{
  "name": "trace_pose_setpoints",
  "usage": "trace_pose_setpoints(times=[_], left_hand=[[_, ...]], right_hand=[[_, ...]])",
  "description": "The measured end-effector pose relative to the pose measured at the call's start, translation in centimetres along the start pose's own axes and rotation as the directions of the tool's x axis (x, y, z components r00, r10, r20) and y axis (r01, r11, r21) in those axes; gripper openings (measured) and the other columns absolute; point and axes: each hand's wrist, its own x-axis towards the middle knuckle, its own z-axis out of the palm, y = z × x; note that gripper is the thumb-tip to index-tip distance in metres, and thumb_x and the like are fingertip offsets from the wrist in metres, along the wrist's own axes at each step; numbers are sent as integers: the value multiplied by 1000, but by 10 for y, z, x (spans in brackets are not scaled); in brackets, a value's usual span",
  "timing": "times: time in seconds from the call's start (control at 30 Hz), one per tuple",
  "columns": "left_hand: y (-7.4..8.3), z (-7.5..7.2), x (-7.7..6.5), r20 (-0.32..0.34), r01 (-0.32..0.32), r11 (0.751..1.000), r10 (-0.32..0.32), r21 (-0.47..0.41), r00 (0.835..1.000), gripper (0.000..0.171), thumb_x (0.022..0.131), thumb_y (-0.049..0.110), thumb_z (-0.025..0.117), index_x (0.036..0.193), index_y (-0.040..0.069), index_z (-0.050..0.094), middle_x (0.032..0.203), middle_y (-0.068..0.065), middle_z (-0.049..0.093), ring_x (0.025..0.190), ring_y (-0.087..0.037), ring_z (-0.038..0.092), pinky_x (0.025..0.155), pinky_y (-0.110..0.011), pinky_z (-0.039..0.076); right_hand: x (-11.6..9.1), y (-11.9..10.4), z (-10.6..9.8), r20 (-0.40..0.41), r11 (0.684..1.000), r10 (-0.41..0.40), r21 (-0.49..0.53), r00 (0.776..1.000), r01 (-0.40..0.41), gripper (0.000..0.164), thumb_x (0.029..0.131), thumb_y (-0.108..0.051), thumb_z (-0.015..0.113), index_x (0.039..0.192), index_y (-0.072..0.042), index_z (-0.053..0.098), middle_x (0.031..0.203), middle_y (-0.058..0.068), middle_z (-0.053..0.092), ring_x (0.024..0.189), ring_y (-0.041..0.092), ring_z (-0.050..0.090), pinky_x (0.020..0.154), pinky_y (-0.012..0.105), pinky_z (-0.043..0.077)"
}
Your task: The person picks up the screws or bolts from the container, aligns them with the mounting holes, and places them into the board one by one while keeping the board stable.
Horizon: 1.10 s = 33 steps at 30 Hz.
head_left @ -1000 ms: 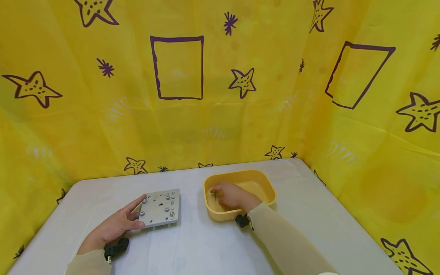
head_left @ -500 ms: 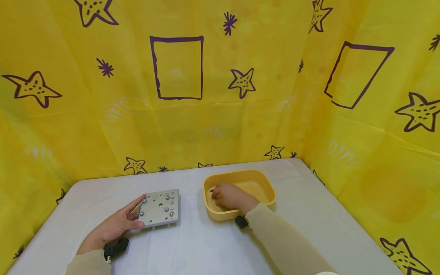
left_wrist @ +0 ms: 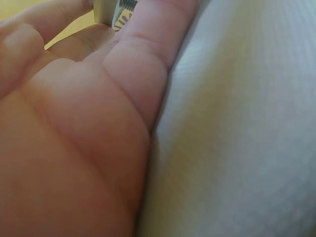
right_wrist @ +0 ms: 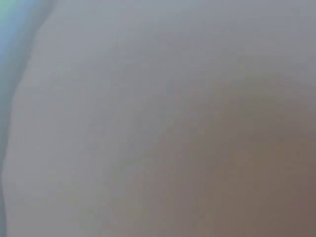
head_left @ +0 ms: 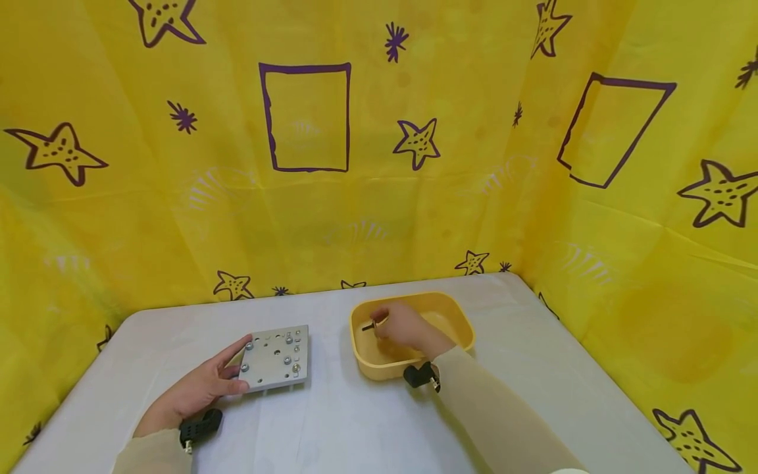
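Observation:
My left hand (head_left: pixel 198 388) grips the left side of a silver metal plate (head_left: pixel 269 362), thumb along its near edge. Bolts with round heads and several holes dot the plate's top; short posts show below its near edge. A metal edge and a threaded shank (left_wrist: pixel 127 6) appear past the left hand's fingers in the left wrist view. Inside a yellow plastic bin (head_left: pixel 460 322), my right hand (head_left: pixel 408 327) pinches a small dark screw (head_left: pixel 368 327), its thin shaft pointing left. The fingertips partly cover it. The right wrist view is a blur.
A white-covered table (head_left: pixel 331 421) carries the plate and the bin, with a gap between them. Yellow curtains (head_left: pixel 379 197) with starfish drawings rise along the back and sides of the table.
The right hand has lifted and turned slightly inside the bin, and the screw has swung from nearly upright to pointing left. Left hand and plate have stayed still.

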Motion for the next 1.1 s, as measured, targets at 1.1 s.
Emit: trace_pose_setpoints(times=[1.1], left_hand=[[1, 2, 0, -13, 15, 1000, -15, 0, 1000, 104, 85, 11, 79, 162, 17, 9, 160, -31, 3, 139, -48, 30, 102, -41, 45]], right_hand=[[-5, -115, 70, 21, 770, 124, 629, 992, -110, 9, 90, -6, 73, 99, -3, 71, 89, 13, 73, 71, 23, 70, 64, 30, 58]])
